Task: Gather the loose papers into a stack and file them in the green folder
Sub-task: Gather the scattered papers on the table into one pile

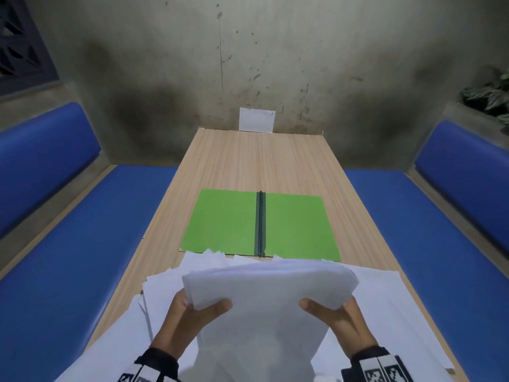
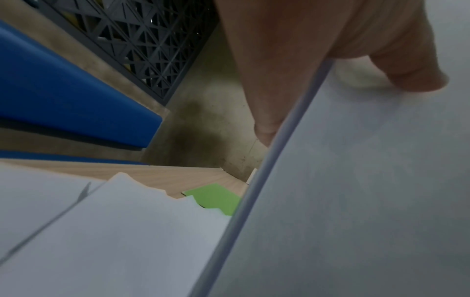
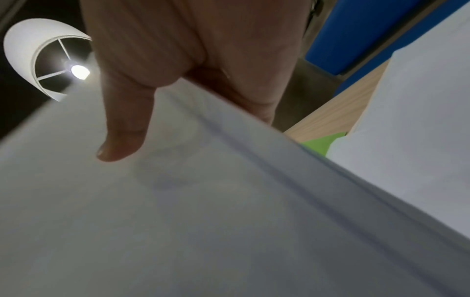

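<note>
I hold a thick stack of white papers (image 1: pixel 264 296) upright above the near end of the table. My left hand (image 1: pixel 192 312) grips its left edge, thumb in front and fingers hidden behind. My right hand (image 1: pixel 336 312) grips the right edge the same way. The left wrist view shows the stack (image 2: pixel 356 201) edge-on under my thumb. The right wrist view shows the stack (image 3: pixel 178 221) with my thumb pressed on it. The green folder (image 1: pixel 234 224) lies open and flat in the middle of the table, its dark spine (image 1: pixel 260 224) down the centre. Loose sheets (image 1: pixel 165 285) lie under and around the held stack.
The wooden table (image 1: pixel 261 161) runs away from me to a stained wall. Blue padded benches (image 1: pixel 82 244) flank it on both sides. A small white card (image 1: pixel 256 119) leans against the wall at the far end. More sheets (image 1: pixel 399 312) lie at the near right.
</note>
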Available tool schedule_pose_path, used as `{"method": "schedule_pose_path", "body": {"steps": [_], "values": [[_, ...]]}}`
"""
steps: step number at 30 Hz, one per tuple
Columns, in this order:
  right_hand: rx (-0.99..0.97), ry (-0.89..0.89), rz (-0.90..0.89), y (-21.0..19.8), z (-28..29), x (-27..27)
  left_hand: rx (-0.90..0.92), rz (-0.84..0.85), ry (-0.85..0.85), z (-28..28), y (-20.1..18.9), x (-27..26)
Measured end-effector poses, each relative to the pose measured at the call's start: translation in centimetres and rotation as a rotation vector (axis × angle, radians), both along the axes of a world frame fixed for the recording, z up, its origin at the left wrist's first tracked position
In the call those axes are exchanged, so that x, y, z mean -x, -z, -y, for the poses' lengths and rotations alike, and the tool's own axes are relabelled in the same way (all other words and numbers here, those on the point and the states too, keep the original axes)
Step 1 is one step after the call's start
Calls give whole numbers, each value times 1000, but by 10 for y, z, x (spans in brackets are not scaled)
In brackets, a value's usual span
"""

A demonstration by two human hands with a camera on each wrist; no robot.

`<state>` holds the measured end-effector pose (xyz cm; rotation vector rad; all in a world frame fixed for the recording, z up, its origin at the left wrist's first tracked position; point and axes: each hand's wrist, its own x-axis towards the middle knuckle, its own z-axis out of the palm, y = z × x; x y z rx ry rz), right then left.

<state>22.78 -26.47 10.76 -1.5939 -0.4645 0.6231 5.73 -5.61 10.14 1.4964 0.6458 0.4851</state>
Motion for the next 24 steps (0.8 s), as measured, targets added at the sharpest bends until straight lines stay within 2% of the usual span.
{"method": "schedule_pose_path", "body": {"steps": [3,6,9,12,14,18,20,24], "values": [[82,-27,-16,10,7,-7,-1,-32,73,-7,8,5],[209,-133,23,19,3,-5,49,-93,150,-2,17,3],[219,-149,29,23,-4,-1,59,-92,164,4,18,-1],[157,-117,-11,20,-2,-4,116,-72,72,-1,17,-1],[106,-122,-85,21,5,-8,136,-78,87,-6,19,1],[127,-127,-137,37,14,-14,155,-150,140,-7,26,7],[99,-158,-202,40,15,-12,146,-129,157,-3,25,9],[-177,-115,-445,37,12,-10,183,-142,80,3,18,7]]}}
